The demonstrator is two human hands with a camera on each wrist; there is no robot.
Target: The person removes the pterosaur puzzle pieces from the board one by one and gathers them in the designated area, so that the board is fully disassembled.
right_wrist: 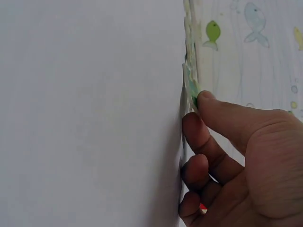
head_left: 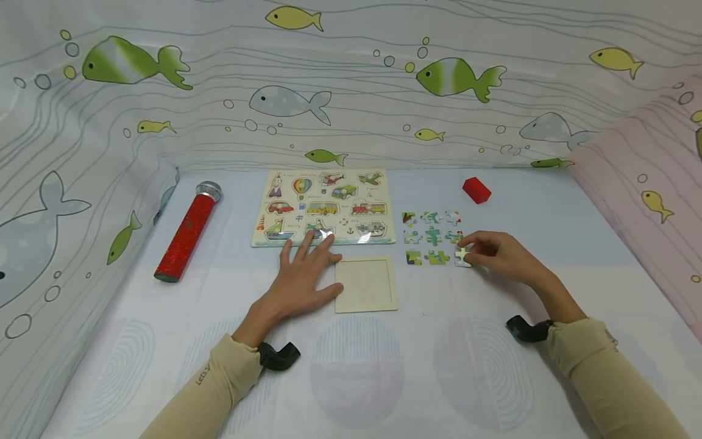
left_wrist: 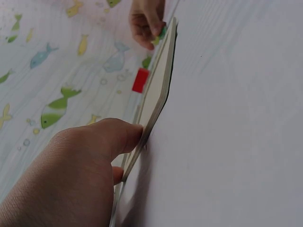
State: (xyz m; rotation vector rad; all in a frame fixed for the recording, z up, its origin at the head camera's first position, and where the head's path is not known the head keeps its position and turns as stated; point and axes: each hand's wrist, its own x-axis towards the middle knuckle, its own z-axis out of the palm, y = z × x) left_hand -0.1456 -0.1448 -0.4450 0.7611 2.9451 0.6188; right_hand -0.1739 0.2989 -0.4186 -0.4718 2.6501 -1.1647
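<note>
My right hand [head_left: 501, 256] pinches a jigsaw puzzle piece [head_left: 462, 257] between thumb and index finger, at the lower right of a loose grid. In the right wrist view the piece [right_wrist: 191, 87] is tilted, one edge lifted. Several other puzzle pieces [head_left: 433, 236] lie spaced apart in rows beside it. My left hand [head_left: 298, 283] lies with spread fingers, its thumb touching the left edge of a square wooden puzzle tray [head_left: 364, 285] and its index finger by the upper left corner. Its other fingertips rest on the lower edge of a vehicle peg board [head_left: 323, 207].
A red block [head_left: 476, 190] sits at the back right, behind the pieces. On the left lies a red toy microphone [head_left: 188, 231] with a silver head. A fish-printed cloth [head_left: 351, 79] rises behind and along both sides of the table.
</note>
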